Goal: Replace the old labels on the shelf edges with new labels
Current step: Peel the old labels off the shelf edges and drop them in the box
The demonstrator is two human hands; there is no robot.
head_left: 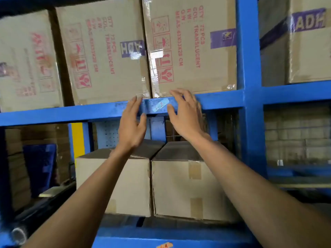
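A pale blue label [160, 105] with faint red marks is stuck on the front edge of the blue shelf beam [71, 113], tilted slightly. My left hand [131, 122] is raised just left of the label, fingers apart, fingertips at the beam's top edge. My right hand [185, 113] is just right of the label, fingers spread over the beam, thumb close to the label's right end. Neither hand holds anything. A second label [164, 245], orange with red marks, shows on the lower beam at the bottom edge.
Cardboard boxes [193, 49] with red print stand on the shelf above the beam. Two plain boxes [186, 188] sit on the shelf below. A blue upright post [250, 68] rises at the right, with more boxes beyond it.
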